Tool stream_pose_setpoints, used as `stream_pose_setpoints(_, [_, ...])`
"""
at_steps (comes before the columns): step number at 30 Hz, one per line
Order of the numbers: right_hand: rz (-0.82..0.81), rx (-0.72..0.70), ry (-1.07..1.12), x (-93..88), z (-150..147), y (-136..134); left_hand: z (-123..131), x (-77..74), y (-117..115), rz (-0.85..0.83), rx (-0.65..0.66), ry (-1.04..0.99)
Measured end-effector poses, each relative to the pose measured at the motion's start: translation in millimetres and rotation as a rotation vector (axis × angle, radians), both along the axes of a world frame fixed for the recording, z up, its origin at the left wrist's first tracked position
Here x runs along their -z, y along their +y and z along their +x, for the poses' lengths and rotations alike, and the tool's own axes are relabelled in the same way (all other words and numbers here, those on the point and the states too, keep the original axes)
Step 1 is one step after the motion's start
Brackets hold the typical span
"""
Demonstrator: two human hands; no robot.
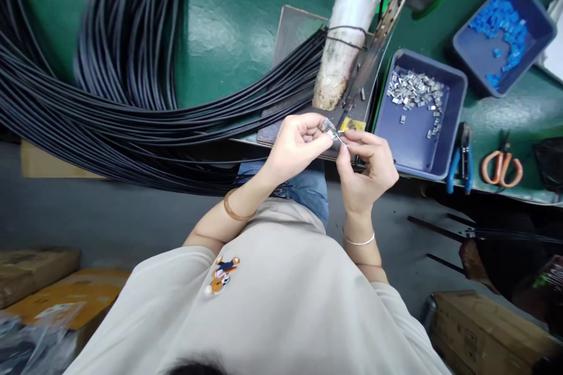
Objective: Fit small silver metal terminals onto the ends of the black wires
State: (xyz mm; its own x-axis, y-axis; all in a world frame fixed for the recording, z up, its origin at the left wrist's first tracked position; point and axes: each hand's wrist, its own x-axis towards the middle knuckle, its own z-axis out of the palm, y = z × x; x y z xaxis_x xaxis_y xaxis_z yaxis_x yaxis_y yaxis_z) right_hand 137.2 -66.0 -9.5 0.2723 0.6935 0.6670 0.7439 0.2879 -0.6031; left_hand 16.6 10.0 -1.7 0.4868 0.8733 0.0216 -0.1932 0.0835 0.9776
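My left hand (297, 143) is closed in a pinch, with a small silvery metal piece (328, 125) showing at its fingertips. Close beside it, my right hand (368, 171) pinches at a thin, shiny end by the same spot; what exactly its fingers hold is too small to make out. Both hands meet over the front edge of the bench, below the tip of a plastic-wrapped, tapered roll (345, 29). Just behind the fingertips lies a yellow label (353, 124) on a dark metal plate.
To the right, a blue-grey tray (407, 152) holds many small silver metal shells; another tray (468, 50) holds blue plastic parts. Blue-handled pliers (461, 158) and orange-handled snips (501, 167) lie near the edge. Thick bundles of black cable (176, 129) cover the left side.
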Motion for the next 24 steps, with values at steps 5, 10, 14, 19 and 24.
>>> stream_pose_setpoints(5, [-0.015, 0.012, -0.009, -2.4, -1.0, -0.2, -0.7, -1.7, 0.1, -0.007, 0.004, -0.003])
stream_pose_setpoints(10, [-0.010, -0.005, 0.003, -3.1, -1.5, -1.7, -2.0, -4.4, 0.2, 0.005, 0.004, 0.000])
stream_pose_setpoints(14, [-0.028, -0.024, -0.018, -0.6, 0.3, -3.3, -3.0, -5.0, 0.3, 0.008, 0.003, 0.040])
stream_pose_setpoints(19, [-0.022, -0.009, -0.031, 0.0, 1.9, -3.3, -2.7, -3.0, -0.6, 0.018, 0.007, 0.064])
stream_pose_setpoints(24, [-0.013, 0.015, -0.060, -3.1, 1.2, -1.1, -2.7, -3.2, -1.0, 0.069, -0.006, 0.083])
